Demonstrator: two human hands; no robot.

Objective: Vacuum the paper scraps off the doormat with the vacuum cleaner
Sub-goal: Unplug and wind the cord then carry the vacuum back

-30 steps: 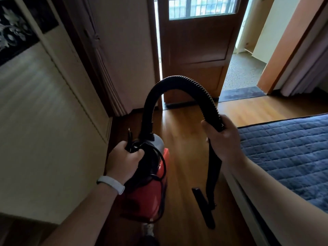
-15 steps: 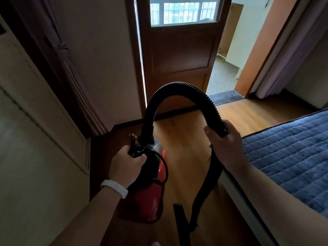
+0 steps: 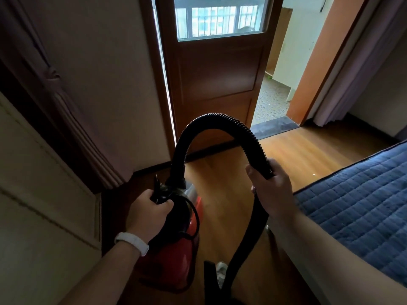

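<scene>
Doorway nearer now; left hand (image 3: 148,213) clenches vacuum cleaner (image 3: 176,249) handle, right hand (image 3: 269,190) wraps hose (image 3: 220,122), carrying toward doormat (image 3: 274,127).

A brown wooden floor (image 3: 222,179) is seen, bright in the middle. A dark doormat (image 3: 274,126) is laid on it far away, at the open doorway. A bed with a blue quilt (image 3: 361,199) is set on the right.

brown wooden door (image 3: 218,84) with a barred window up top stands ajar, daylight coming through. warm wood floor (image 3: 293,150) in front of it, blue quilted bed (image 3: 356,205) to its right, cream wall (image 3: 105,73) left.
</scene>
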